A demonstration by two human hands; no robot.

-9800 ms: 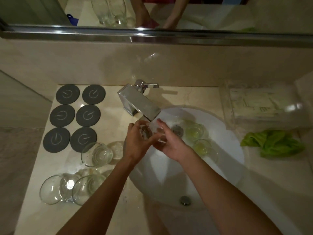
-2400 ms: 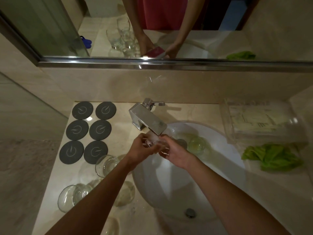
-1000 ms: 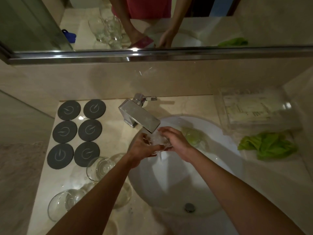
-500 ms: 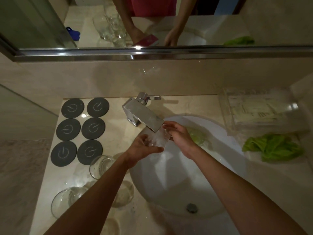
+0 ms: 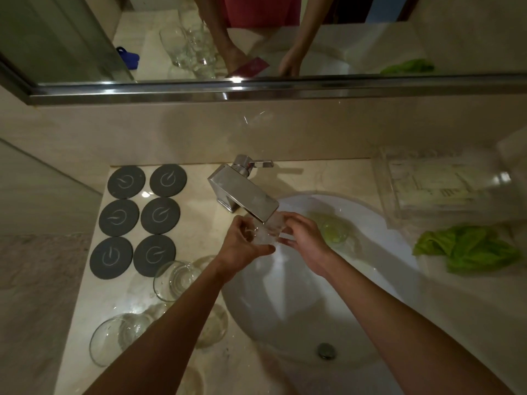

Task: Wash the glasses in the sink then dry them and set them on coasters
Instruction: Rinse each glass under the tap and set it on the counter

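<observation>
A clear glass (image 5: 269, 233) sits under the running chrome faucet (image 5: 245, 195), over the white sink (image 5: 379, 280). My left hand (image 5: 242, 246) cups it from the left and my right hand (image 5: 302, 238) grips it from the right. Water foams inside it. Another glass (image 5: 333, 233) with yellowish liquid lies in the basin behind my right hand. Several dark round coasters (image 5: 139, 220) lie in two columns on the counter at the left, all bare. A green cloth (image 5: 467, 249) is bunched on the counter at the right.
Several clear glasses (image 5: 176, 280) stand on the wet counter left of the sink, partly under my left forearm. A clear plastic box (image 5: 436, 189) sits at the back right. The mirror ledge (image 5: 256, 89) runs above the backsplash.
Both hands have stayed under the faucet with the glass, turning it slightly. One of the two glasses lying in the basin earlier is no longer visible.
</observation>
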